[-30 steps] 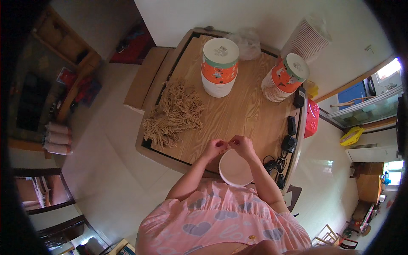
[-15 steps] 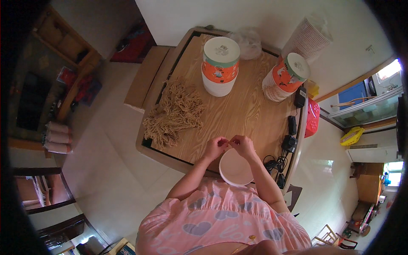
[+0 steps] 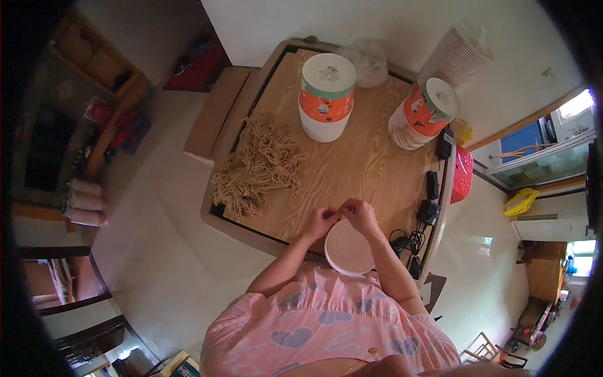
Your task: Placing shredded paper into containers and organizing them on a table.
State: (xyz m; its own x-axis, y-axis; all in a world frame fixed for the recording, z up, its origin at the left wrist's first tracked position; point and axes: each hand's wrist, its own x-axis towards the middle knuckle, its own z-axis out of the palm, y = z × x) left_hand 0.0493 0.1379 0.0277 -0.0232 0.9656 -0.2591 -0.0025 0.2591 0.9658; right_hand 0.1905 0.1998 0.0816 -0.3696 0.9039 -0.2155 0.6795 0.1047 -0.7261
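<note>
A white paper bucket [image 3: 350, 249] rests at the table's near edge against my front, its round pale inside facing up toward me. At its far rim my left hand [image 3: 321, 221] and my right hand [image 3: 359, 217] meet with fingertips pinched close together. Whatever is between the fingers is too small to make out. Left of centre on the table lies a loose heap of tan twisted cords [image 3: 259, 166]. Beyond my hands stands a stack of upturned paper buckets [image 3: 326, 107], white below, with an orange and green printed one on top.
A second stack of printed buckets [image 3: 424, 113] stands at the far right, before a tall bagged stack [image 3: 457, 56]. Black power adapters [image 3: 429, 212] and coiled cables [image 3: 412, 246] line the right edge. A clear plastic bag [image 3: 367, 63] lies at the back. A cardboard box [image 3: 217, 116] adjoins the table's left side.
Both hands stay at the bucket's far rim, with only a slight shift of the fingers. The buckets and cords have not moved on the table.
</note>
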